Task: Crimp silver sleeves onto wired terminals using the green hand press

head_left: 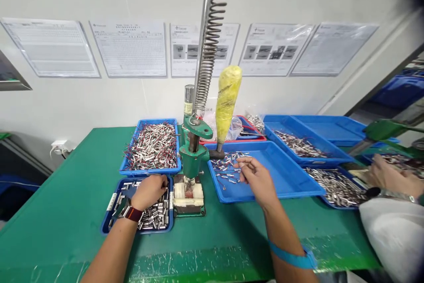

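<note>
My left hand (pixel 150 192) reaches into a small blue tray (pixel 104 225) of short shiny metal cylinders (pixel 155 217). Its fingers are curled at the tray's right side, and what they grip is hidden. My right hand (pixel 255 177) is over a large blue tray (pixel 281 177), thumb and forefinger pinched together. Whatever lies between those fingertips is too small to name. Small metal parts with thin wires (pixel 227 170) lie in that tray's left part. Between my hands stands a green hand press (pixel 194 159) with a tall spring (pixel 212 31) and a yellow-wrapped handle (pixel 228 102).
Behind my left hand, a blue tray (pixel 121 169) holds a heap of red-wired metal parts (pixel 154 146). More blue trays (pixel 311 159) of metal parts stand at the right. There, a co-worker's hand (pixel 394 177) is near another green press (pixel 384 130). Paper sheets (pixel 129 49) hang on the wall.
</note>
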